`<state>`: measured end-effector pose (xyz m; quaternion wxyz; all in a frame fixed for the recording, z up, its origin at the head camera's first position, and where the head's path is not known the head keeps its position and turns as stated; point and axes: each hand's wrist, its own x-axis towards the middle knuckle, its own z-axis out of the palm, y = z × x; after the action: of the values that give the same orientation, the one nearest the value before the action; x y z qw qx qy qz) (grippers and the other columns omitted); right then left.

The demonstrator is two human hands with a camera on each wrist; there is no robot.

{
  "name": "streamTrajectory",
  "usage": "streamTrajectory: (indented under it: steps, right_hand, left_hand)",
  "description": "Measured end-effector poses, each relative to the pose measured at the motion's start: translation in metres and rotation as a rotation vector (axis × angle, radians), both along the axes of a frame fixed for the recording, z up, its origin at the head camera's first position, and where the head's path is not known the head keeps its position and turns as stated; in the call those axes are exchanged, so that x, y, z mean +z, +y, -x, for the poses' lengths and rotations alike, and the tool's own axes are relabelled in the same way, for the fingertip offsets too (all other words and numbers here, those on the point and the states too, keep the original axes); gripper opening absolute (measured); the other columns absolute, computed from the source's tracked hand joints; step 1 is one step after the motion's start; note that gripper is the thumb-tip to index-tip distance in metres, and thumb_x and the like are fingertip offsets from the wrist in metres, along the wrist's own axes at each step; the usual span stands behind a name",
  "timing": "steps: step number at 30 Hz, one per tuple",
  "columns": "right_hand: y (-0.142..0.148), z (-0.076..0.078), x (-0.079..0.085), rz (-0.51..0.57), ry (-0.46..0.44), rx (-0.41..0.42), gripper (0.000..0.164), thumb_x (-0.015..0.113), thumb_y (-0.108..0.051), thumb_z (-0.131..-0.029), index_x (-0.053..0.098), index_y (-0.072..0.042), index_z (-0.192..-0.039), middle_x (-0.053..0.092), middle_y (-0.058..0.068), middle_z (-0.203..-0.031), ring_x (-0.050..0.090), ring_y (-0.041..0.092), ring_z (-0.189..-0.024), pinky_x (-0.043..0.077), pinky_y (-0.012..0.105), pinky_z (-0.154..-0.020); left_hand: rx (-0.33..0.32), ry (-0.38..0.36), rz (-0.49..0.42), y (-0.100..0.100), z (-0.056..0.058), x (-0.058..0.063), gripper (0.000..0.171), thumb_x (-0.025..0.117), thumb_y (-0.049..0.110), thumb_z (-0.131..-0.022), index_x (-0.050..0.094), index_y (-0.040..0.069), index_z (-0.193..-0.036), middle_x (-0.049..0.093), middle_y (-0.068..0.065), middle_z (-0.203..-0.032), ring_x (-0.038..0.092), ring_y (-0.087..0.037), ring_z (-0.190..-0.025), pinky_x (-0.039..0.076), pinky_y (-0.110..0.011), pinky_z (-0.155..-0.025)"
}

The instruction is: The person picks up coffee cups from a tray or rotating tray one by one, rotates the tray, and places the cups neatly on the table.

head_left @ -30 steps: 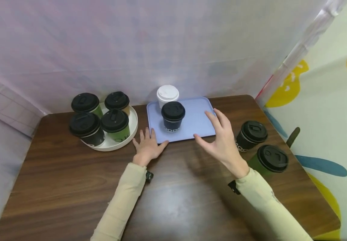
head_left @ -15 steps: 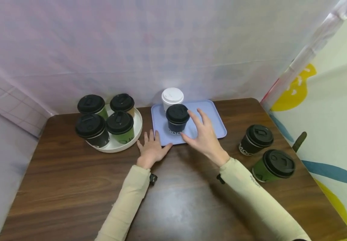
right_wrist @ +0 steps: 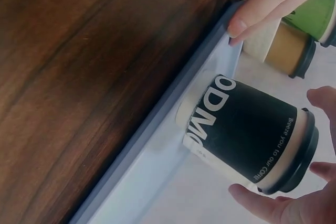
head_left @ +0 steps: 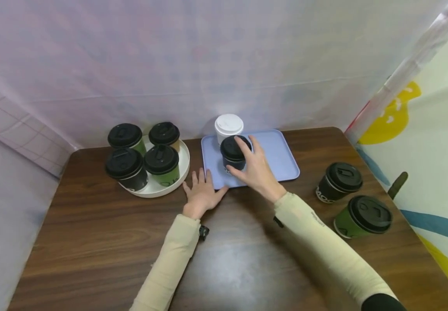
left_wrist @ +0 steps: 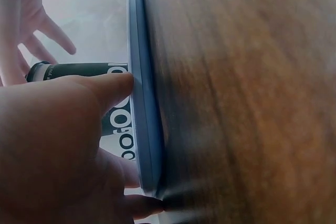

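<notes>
Eight lidded cups (head_left: 228, 149), one blue tray (head_left: 277, 156), one white plate (head_left: 184, 161)

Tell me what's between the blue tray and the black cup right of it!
Just bare table between the blue tray and black cup, in the head view.

Right hand (head_left: 258, 169) — closer to dark cup (head_left: 231, 152)
</notes>
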<state>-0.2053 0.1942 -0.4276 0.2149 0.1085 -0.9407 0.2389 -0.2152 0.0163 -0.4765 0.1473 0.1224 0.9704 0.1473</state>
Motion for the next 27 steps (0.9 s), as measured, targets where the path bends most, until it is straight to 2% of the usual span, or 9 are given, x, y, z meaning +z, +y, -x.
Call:
streamTrajectory:
  steps: [13, 20, 27]
  right_hand:
    - [-0.007, 0.012, -0.006, -0.004, -0.008, -0.033, 0.076, 0.08, -0.032, -0.075, 0.044, -0.016, -0.141, 0.031, 0.028, -0.145, 0.046, 0.046, -0.123, 0.044, 0.055, -0.098]
    - [-0.006, 0.013, -0.01, 0.001, -0.015, -0.05, 0.074, 0.079, -0.029, -0.077, 0.044, -0.017, -0.141, 0.032, 0.026, -0.144, 0.048, 0.046, -0.121, 0.046, 0.054, -0.097]
    - [-0.005, 0.01, -0.011, 0.027, 0.003, -0.031, 0.073, 0.08, -0.026, -0.076, 0.046, -0.016, -0.14, 0.036, 0.024, -0.142, 0.05, 0.042, -0.12, 0.047, 0.052, -0.096]
  left_hand:
    - [0.009, -0.001, -0.006, -0.001, -0.001, 0.002, 0.093, 0.039, 0.07, -0.088, 0.011, 0.01, -0.154, 0.003, -0.014, -0.161, -0.001, -0.036, -0.148, 0.005, -0.068, -0.111]
    - [0.009, 0.002, 0.005, 0.0, -0.001, 0.001, 0.094, 0.038, 0.072, -0.088, 0.011, 0.011, -0.154, 0.003, -0.014, -0.161, -0.001, -0.036, -0.148, 0.005, -0.068, -0.111]
    - [0.011, 0.001, 0.008, -0.001, 0.0, -0.002, 0.094, 0.038, 0.072, -0.088, 0.011, 0.011, -0.154, 0.003, -0.014, -0.161, 0.0, -0.037, -0.148, 0.006, -0.068, -0.111]
